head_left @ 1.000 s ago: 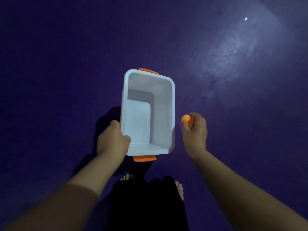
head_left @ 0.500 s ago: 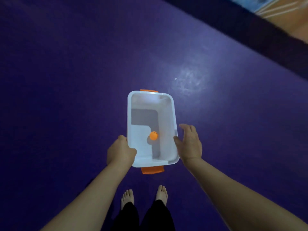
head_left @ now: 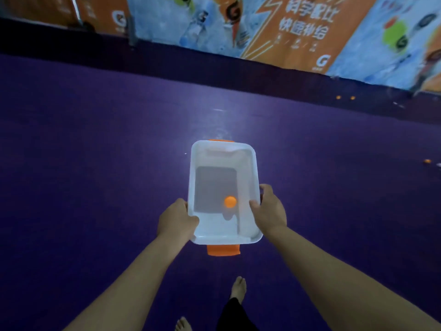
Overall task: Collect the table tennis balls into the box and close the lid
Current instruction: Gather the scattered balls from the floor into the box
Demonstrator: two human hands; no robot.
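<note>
I carry a white plastic box (head_left: 255, 180) with orange end latches above the purple floor. One orange table tennis ball (head_left: 230, 202) lies on its bottom. My left hand (head_left: 175, 219) grips the left rim, thumb inside. My right hand (head_left: 269, 209) grips the right rim, thumb over the edge. Another orange ball (head_left: 427, 161) lies on the floor at the far right, and two more balls (head_left: 345, 97) sit near the dark border by the wall. No lid is in view.
A purple mat (head_left: 95, 175) covers the floor ahead. A dark strip and a wall of orange and blue banners (head_left: 286, 32) close off the far side. My bare feet (head_left: 238, 287) show below the box.
The ball left my right hand and dropped into the box. My right hand then took hold of the right rim. My view has lifted, so the wall and further balls now show.
</note>
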